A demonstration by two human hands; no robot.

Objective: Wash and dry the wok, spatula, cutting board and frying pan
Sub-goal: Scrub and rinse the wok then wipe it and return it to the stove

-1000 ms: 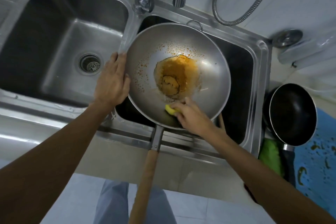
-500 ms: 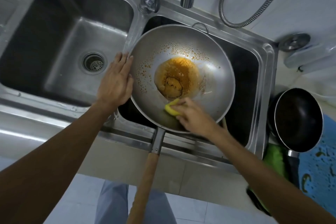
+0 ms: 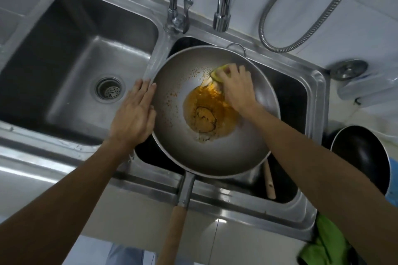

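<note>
Wok (image 3: 215, 153) sits across the right sink basin (image 3: 316, 101), mid-scrub: right hand (image 3: 237, 90) clamps a yellow sponge (image 3: 218, 72) on its far wall, left hand (image 3: 133, 118) flat-fingered against the rim. Next, I'd say, work down through the orange residue (image 3: 206, 112) (plenty left).

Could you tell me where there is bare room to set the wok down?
The left basin is bare around its drain strainer, as is the steel ledge before it. The wok covers the right basin; frying pan and green cloth crowd its right side.

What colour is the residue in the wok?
The residue is orange-yellow with a dark ring; head view.
</note>
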